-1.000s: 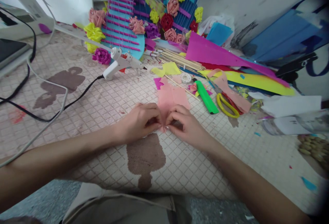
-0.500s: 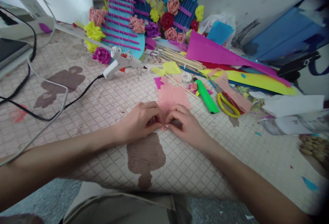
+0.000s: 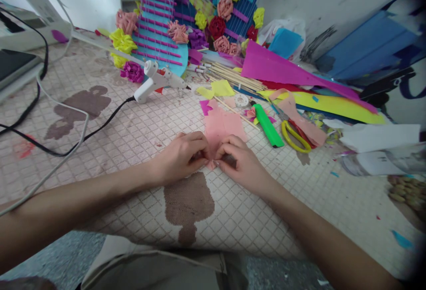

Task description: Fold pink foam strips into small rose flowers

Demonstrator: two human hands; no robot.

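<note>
Pinching thin, soft salmon-pink paper (image 3: 212, 164) between thumb and fingertips of the left hand (image 3: 183, 156), and gripping it the same way with the right hand (image 3: 244, 163), fingertips nearly meeting low over the cream tablecloth patterned with a diamond grid (image 3: 239, 219). Cannot tell whether the pinched part belongs to the squarish salmon-pink paper sheet (image 3: 233, 123) lying flat just beyond the fingers (too much hidden behind the knuckles).

Going outward, see a small magenta paper scrap (image 3: 205, 107) at that sheet's far left corner, and a thin, pale wooden stick (image 3: 246, 119) slanting past its far right side. To the right, find a bright green, flat-bodied tool with a black end (image 3: 268, 125), then scissors with yellow loop handles (image 3: 295, 138) close against a curled salmon-pink paper strip (image 3: 316, 131). Farther off, note a small white ring-shaped roll (image 3: 241, 100), a bright yellow paper scrap (image 3: 222, 88), a loose bundle of pale wooden sticks (image 3: 233, 74), and a long, tapering magenta paper sheet (image 3: 282, 70).

Over on the left, see a white, pistol-shaped glue gun (image 3: 146, 88) with nozzle pointing right, trailing a black cable (image 3: 111, 119); behind it, a light-blue board crossed by magenta sticks (image 3: 156, 39), edged with crumpled yellow paper flowers (image 3: 121, 41).
</note>
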